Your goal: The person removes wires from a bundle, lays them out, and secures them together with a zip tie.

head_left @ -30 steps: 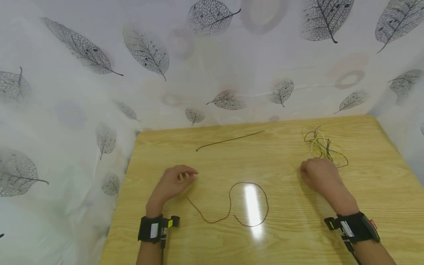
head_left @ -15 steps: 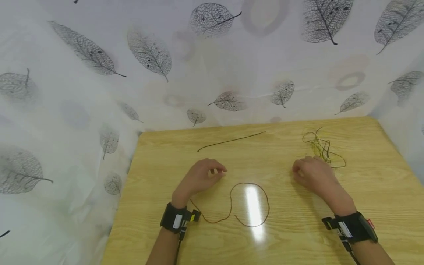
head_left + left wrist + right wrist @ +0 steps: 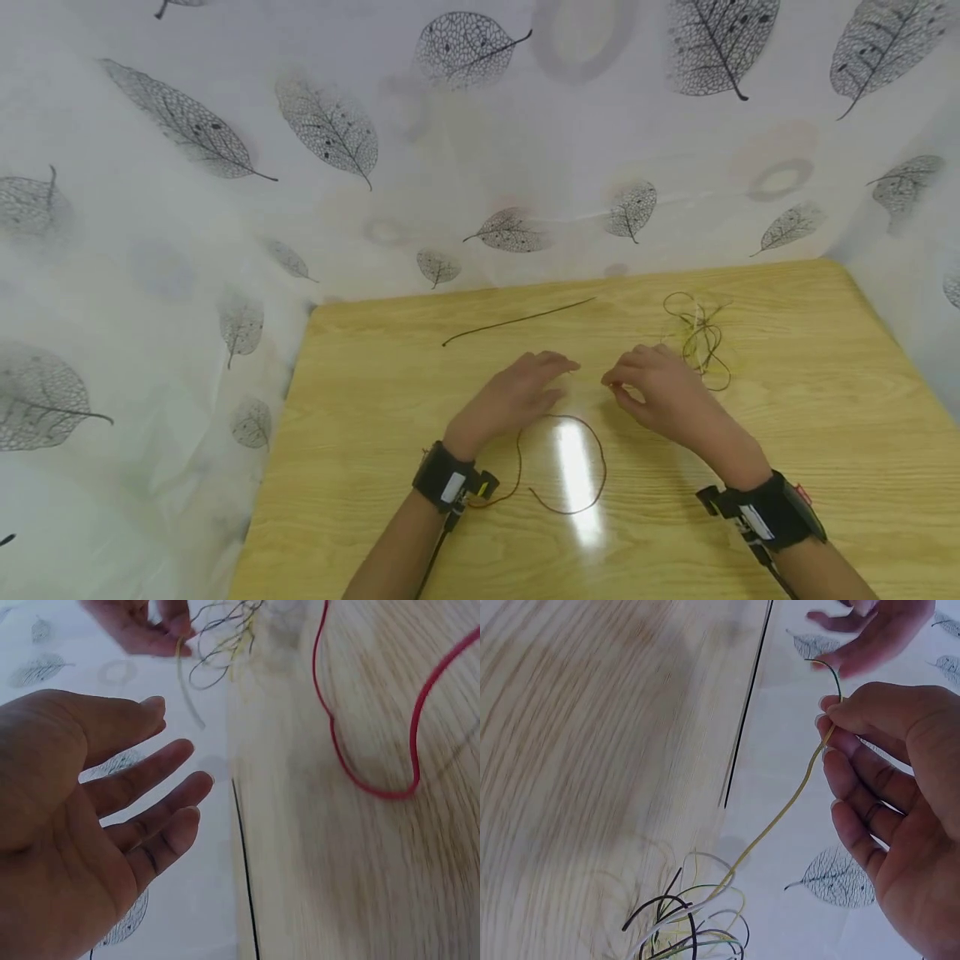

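Note:
My right hand (image 3: 663, 390) pinches a thin yellow cord (image 3: 781, 811) between thumb and fingers close to one end. A short tip of it, darker in colour, bends out past the fingers in the right wrist view. From the hand the cord runs back to a loose tangle of cords (image 3: 701, 333) in yellow, white and dark colours. Facing it, my left hand (image 3: 510, 398) holds nothing, its fingers spread apart, a short gap from the right fingertips. Beneath the left hand and wrist lies a curving red cord (image 3: 603, 458), partly hidden by them.
A nearly straight dark cord (image 3: 517, 320) lies toward the back of the wooden table (image 3: 337, 375). Leaf-printed white sheeting (image 3: 360, 250) rises behind the table and at both sides. Glare (image 3: 576, 467) shines inside the red cord's loop.
My left hand has moved right, across the red cord, toward the right hand. My right hand has shifted left from the tangle with the yellow cord, and the tangle has slid somewhat left.

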`<state>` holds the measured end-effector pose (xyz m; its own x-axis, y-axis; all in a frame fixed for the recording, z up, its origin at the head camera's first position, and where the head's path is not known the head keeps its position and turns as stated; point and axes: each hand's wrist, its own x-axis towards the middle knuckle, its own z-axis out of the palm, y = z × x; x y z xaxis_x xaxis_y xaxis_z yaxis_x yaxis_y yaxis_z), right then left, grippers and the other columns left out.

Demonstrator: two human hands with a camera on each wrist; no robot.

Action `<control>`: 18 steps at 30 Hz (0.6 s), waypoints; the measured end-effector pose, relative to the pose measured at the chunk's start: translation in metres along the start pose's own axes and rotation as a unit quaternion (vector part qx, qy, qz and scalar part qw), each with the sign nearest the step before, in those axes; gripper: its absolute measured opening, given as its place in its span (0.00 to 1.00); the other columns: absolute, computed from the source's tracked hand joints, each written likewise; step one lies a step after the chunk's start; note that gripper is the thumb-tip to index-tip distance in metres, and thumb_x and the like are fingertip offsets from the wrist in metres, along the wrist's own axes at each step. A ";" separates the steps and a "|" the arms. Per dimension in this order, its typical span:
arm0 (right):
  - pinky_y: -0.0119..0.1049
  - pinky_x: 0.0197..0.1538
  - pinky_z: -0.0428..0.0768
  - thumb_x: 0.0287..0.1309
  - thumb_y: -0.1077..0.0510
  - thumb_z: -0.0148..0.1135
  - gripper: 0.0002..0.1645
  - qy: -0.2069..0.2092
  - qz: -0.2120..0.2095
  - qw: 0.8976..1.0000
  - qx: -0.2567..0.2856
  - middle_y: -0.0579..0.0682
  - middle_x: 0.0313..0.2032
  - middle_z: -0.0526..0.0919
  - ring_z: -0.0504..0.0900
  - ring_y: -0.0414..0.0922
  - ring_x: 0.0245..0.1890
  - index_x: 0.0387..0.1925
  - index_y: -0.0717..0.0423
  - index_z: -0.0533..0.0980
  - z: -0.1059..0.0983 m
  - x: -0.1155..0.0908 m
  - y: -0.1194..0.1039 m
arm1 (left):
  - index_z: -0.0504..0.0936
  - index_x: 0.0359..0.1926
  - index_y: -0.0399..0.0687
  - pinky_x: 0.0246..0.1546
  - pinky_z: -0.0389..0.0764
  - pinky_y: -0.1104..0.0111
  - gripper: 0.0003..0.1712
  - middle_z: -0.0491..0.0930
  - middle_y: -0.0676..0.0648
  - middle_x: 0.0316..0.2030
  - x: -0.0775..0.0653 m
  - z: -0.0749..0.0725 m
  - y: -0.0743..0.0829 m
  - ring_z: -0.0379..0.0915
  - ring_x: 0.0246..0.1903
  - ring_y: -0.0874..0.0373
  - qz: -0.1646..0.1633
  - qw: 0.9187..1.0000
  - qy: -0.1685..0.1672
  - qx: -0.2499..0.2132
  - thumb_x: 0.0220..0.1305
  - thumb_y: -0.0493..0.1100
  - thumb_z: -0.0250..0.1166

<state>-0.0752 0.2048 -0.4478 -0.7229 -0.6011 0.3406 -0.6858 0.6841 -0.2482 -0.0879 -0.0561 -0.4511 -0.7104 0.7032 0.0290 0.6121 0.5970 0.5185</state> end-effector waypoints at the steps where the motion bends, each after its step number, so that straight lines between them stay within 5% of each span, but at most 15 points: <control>1: 0.41 0.36 0.70 0.46 0.59 0.73 0.08 0.000 -0.005 1.000 0.003 0.41 0.31 0.82 0.75 0.42 0.31 0.33 0.48 0.84 0.001 0.001 -0.002 | 0.69 0.66 0.56 0.58 0.69 0.68 0.23 0.70 0.56 0.62 0.003 0.001 0.002 0.65 0.59 0.61 0.000 1.000 -0.005 0.001 0.73 0.47 0.54; 10: 0.40 0.42 0.71 0.50 0.58 0.72 0.05 -0.007 -0.023 1.000 0.006 0.39 0.28 0.81 0.72 0.39 0.29 0.31 0.47 0.83 0.012 0.005 -0.007 | 0.84 0.48 0.62 0.39 0.73 0.77 0.11 0.82 0.65 0.39 0.006 0.003 0.009 0.72 0.37 0.72 -0.044 0.999 0.014 0.025 0.69 0.49 0.59; 18: 0.39 0.38 0.70 0.47 0.58 0.73 0.08 0.021 -0.014 0.998 -0.065 0.42 0.27 0.84 0.75 0.43 0.31 0.33 0.49 0.85 0.010 -0.016 0.030 | 0.86 0.47 0.62 0.27 0.70 0.74 0.12 0.83 0.64 0.27 -0.016 -0.011 -0.007 0.68 0.24 0.71 -0.106 0.993 0.053 -0.021 0.68 0.53 0.59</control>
<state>-0.0853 0.2310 -0.4697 -0.6975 -0.6050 0.3841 -0.6874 0.7164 -0.1199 -0.0845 -0.0763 -0.4463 -0.8555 0.5178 0.0031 0.4315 0.7096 0.5571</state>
